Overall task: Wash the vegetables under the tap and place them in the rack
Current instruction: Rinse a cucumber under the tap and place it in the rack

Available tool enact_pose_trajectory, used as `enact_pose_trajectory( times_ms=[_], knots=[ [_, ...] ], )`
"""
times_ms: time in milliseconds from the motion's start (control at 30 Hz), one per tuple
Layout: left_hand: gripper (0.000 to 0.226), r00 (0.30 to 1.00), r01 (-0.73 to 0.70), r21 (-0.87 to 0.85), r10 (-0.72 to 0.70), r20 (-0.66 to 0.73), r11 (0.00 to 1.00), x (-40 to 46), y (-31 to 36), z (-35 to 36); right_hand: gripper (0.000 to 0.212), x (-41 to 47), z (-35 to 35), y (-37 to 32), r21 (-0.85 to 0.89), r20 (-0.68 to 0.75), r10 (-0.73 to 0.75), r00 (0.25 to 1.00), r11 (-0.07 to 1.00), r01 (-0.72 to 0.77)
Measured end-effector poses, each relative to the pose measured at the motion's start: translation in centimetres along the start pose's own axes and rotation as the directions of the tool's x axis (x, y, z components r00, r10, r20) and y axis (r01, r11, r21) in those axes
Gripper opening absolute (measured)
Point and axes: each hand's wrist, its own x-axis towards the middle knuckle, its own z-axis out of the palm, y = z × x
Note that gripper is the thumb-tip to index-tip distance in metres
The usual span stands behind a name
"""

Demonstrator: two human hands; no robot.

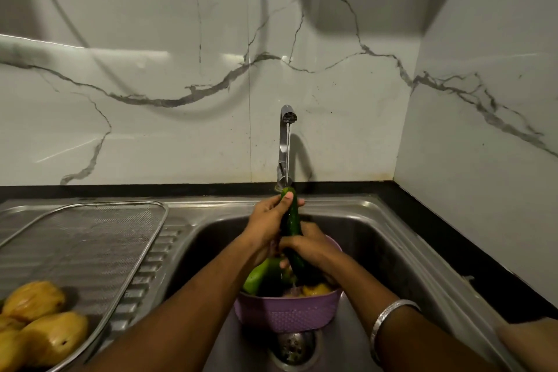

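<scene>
The sink [377, 238] is brushed stainless steel, its draining board ribbed. The tap [283, 142] is polished metal. The rack [90, 238] is fine wire mesh in a metal rim. The lilac colander [287, 311] is perforated matt plastic. The wet cucumber [292, 220] shines. The wall tiles [151, 69] are glossy marble-patterned.

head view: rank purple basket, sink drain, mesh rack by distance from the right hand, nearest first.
From the right hand, gripping the cucumber:
1. Purple basket: directly under the hand, in the sink.
2. Sink drain: just past the basket, toward the camera.
3. Mesh rack: far left, on the drainboard.
</scene>
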Motion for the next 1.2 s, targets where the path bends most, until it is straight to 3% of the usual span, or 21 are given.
enact_pose_trajectory(
  times_ms=[67, 133, 200, 267, 333, 400, 467, 533, 567, 600, 633, 700, 733, 867, 933, 1067, 1200],
  knots=[
    [0.029, 0.996, 0.044, -0.066, -0.039, 0.079, 0.997, -0.1, 0.2, 0.2, 0.012, -0.2, -0.7, 0.6, 0.009, 0.088, 0.074, 0.993, 0.997, -0.075],
    [0.022, 0.998, 0.038, -0.082, -0.034, 0.055, 0.996, -0.3, 0.3, 0.4, 0.012, -0.2, -0.9, 0.8, -0.029, 0.048, 0.105, 0.993, 0.994, -0.103],
    [0.023, 0.997, -0.043, 0.121, 0.051, -0.06, 0.992, -0.3, 0.2, 0.6, 0.009, 0.4, -0.7, 0.9, -0.249, -0.096, 0.047, 0.994, 0.966, -0.069],
    [0.023, 0.973, -0.107, 0.308, 0.164, -0.165, 0.945, -0.3, -0.3, 1.0, 0.019, 0.9, -0.2, 1.1, -0.561, -0.236, -0.089, 0.968, 0.826, -0.061],
    [0.011, 0.937, -0.164, 0.397, 0.268, -0.223, 0.903, 0.1, -0.4, 1.1, 0.031, 0.9, 0.2, 0.7, -0.662, -0.328, -0.188, 0.926, 0.745, -0.083],
    [0.018, 0.87, -0.264, 0.621, 0.46, -0.176, 0.738, 0.4, -0.2, 0.6, 0.034, 0.5, 0.2, 0.1, -0.705, -0.343, -0.255, 0.904, 0.706, -0.069],
    [0.03, 0.799, -0.314, 0.824, 0.6, -0.039, 0.471, 0.7, 0.0, -0.4, 0.041, 0.1, -0.2, -0.2, -0.78, -0.306, -0.288, 0.907, 0.623, -0.065],
    [0.038, 0.813, -0.293, 0.899, 0.579, 0.056, 0.325, 1.2, -0.2, -1.2, 0.041, -0.3, -0.6, -0.2, -0.831, -0.283, -0.29, 0.914, 0.55, -0.083],
    [0.042, 0.842, -0.269, 0.909, 0.535, 0.062, 0.319, 1.5, -0.4, -1.4, 0.039, -0.5, -0.7, 0.0, -0.841, -0.283, -0.289, 0.915, 0.533, -0.093],
    [0.047, 0.868, -0.253, 0.889, 0.496, 0.034, 0.382, 1.6, -0.7, -1.3, 0.035, -0.6, -1.0, 0.1, -0.847, -0.285, -0.288, 0.914, 0.523, -0.1],
    [0.051, 0.895, -0.223, 0.812, 0.444, -0.049, 0.539, 1.7, -0.8, -1.3, 0.031, -0.6, -1.2, 0.2, -0.845, -0.295, -0.288, 0.911, 0.524, -0.108],
    [0.052, 0.956, -0.109, 0.41, 0.208, -0.205, 0.905, 1.4, -1.1, -0.8, 0.03, -0.6, -1.6, -0.1, -0.775, -0.34, -0.234, 0.911, 0.619, -0.13],
    [0.049, 0.979, -0.06, 0.21, 0.099, -0.181, 0.976, 1.1, -1.2, -0.6, 0.031, -0.6, -1.7, -0.3, -0.693, -0.367, -0.181, 0.912, 0.707, -0.139],
    [0.034, 0.994, -0.04, -0.035, 0.043, 0.105, 0.999, 0.7, -1.8, 0.1, 0.006, -0.2, -1.2, -1.0, -0.35, -0.319, -0.027, 0.947, 0.932, -0.091],
    [0.03, 0.986, 0.008, -0.11, 0.01, 0.164, 0.994, 0.6, -1.5, 0.2, 0.019, -0.4, -1.0, -1.0, -0.171, -0.188, 0.073, 0.979, 0.98, -0.106],
    [0.019, 0.989, 0.069, -0.116, -0.053, 0.136, 0.991, 0.9, -1.7, 0.1, 0.025, -1.1, -1.2, -0.8, -0.009, 0.088, 0.232, 0.969, 0.973, -0.232],
    [0.024, 0.998, 0.063, -0.003, -0.063, -0.02, 0.998, 1.8, -2.1, 0.8, 0.012, -0.9, -0.2, -0.6, -0.05, -0.002, 0.2, 0.98, 0.979, -0.2]
  ],
)
